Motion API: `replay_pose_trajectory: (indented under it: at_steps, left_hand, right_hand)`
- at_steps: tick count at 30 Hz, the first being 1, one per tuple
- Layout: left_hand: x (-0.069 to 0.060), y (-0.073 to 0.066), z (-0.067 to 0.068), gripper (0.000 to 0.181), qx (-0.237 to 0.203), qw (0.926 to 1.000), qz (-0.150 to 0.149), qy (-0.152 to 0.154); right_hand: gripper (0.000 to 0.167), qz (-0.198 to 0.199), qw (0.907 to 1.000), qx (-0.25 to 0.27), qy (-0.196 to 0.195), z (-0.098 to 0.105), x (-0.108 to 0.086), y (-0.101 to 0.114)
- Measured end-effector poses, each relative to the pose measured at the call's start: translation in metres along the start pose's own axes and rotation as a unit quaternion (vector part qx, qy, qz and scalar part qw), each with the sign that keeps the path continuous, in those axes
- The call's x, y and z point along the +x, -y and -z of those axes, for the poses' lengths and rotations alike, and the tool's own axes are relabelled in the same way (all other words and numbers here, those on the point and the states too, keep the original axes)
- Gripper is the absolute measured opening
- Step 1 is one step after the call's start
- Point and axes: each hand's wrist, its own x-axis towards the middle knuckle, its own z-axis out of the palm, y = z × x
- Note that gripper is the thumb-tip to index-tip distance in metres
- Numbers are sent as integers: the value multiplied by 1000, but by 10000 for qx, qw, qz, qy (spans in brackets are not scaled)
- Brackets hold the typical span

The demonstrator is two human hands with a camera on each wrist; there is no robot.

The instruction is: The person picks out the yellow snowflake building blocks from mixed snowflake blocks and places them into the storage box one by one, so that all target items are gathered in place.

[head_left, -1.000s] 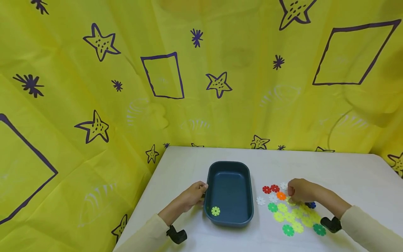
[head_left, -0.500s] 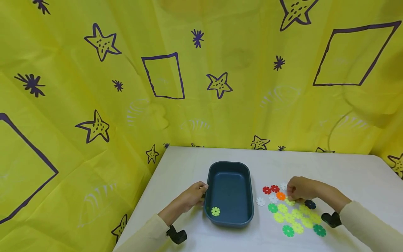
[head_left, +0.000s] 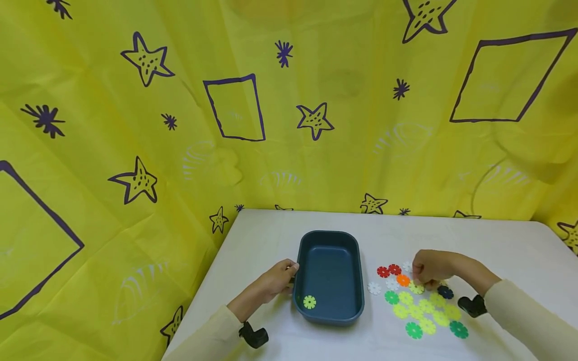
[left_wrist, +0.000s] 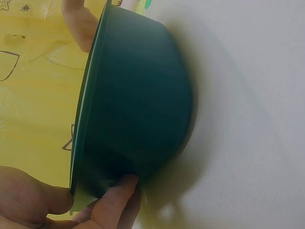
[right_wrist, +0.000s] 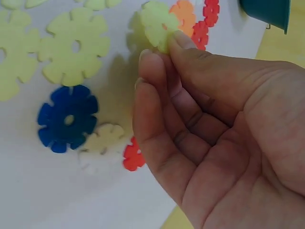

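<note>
A dark blue-green tub [head_left: 328,271] stands on the table, one yellow notched disc [head_left: 309,302] lying in its near left corner. My left hand [head_left: 274,282] grips the tub's left side; in the left wrist view its thumb is at the rim and its fingers are against the outer wall. Over the loose discs to the right, my right hand [head_left: 434,265] pinches a yellow flower-shaped disc [right_wrist: 156,24] between thumb and fingertips. Below that hand lie a dark blue disc [right_wrist: 68,119], a whitish disc [right_wrist: 102,143] and a red disc [right_wrist: 134,155], partly covered by the hand.
Several yellow discs [head_left: 426,306] lie together, with green discs [head_left: 458,329] near the front edge. Two red discs [head_left: 383,272], an orange disc [head_left: 403,280] and white discs [head_left: 374,288] lie nearer the tub. A yellow patterned curtain [head_left: 343,165] hangs behind the white table [head_left: 266,228].
My right hand has risen slightly, and the yellow disc at its fingertips and the dark blue disc beside it show more fully. My left hand and the tub have stayed in place.
</note>
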Motion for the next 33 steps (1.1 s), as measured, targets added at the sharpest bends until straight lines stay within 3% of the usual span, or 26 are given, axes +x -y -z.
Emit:
replay_pose_trajectory:
  at_steps: [15,33]
  left_hand:
    - [0,1,0,33,52,10000,36,-31]
    - [0,0,-1,28,-132,9999,-11,40]
  right_hand:
    - [10,366,9976,-564,165,24,0,43]
    - [9,1181,9881,-983,-43,44,21,129]
